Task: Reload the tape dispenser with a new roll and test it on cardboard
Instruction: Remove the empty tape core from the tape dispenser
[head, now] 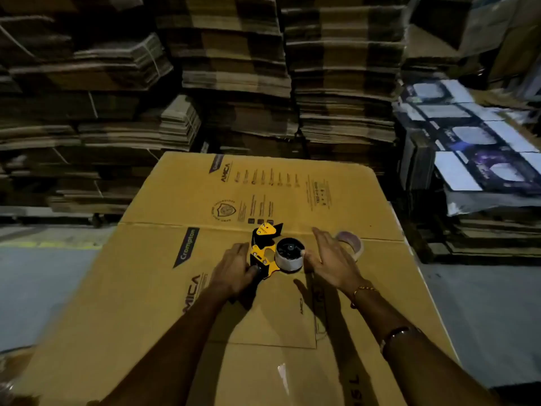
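Note:
A yellow and black tape dispenser point(265, 247) lies on its side on a large flattened cardboard box point(181, 317). On its black hub sits a pale roll or core point(289, 257). My left hand point(234, 273) is shut on the dispenser's black handle. My right hand point(330, 259) hovers just right of the hub with fingers spread, its thumb touching the roll's side. A clear tape roll point(352, 243) stands on the cardboard right behind my right hand, partly hidden by it.
Tall stacks of flattened cartons point(234, 68) fill the back. A stack of printed dark boxes point(474, 148) rises at the right. Grey floor point(44, 276) lies on both sides of the cardboard. A strip of clear tape point(282, 373) is stuck near the front edge.

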The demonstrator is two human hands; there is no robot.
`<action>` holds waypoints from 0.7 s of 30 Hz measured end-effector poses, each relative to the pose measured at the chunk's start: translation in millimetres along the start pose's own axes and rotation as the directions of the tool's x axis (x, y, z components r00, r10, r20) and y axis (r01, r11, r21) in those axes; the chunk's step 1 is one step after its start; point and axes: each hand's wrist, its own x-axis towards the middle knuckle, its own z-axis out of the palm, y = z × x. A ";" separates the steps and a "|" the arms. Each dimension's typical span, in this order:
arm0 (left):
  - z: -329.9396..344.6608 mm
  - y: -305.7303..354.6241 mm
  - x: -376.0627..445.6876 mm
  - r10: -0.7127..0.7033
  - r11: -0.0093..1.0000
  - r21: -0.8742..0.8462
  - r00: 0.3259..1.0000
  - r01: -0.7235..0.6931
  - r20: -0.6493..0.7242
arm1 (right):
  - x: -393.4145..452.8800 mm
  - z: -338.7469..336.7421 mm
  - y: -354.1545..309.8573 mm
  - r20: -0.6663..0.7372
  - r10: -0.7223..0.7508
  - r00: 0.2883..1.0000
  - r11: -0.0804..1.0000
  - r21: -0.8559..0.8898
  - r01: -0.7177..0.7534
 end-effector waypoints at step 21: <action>58.2 24.9 -14.9 -0.217 0.352 -0.806 0.879 0.476 0.425 | 18.3 61.0 18.7 0.140 0.081 0.987 0.888 0.440 -0.135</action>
